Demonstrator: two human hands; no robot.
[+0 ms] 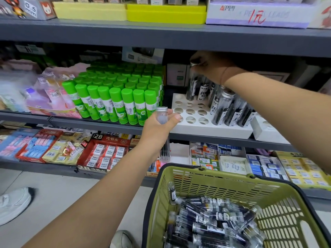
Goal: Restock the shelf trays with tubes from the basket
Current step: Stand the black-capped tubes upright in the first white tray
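Observation:
A white tray point(211, 130) with round holes sits on the middle shelf, its right and back holes filled with several clear tubes point(222, 108) of dark refills. My left hand point(159, 130) grips one silver-capped tube point(163, 136) upright, just left of the tray's front corner. My right hand point(211, 66) reaches deep under the upper shelf and pinches the cap of a tube point(191, 83) standing at the tray's back row. The olive green basket point(223, 183) at lower right holds many more tubes point(211, 219) lying in a heap.
Green glue sticks point(116, 97) stand packed left of the tray. A second white tray point(266, 129) sits to its right. The upper shelf edge point(161, 38) hangs low over the tubes. Eraser boxes point(105, 153) fill the shelf below. A white shoe point(14, 203) rests on the floor.

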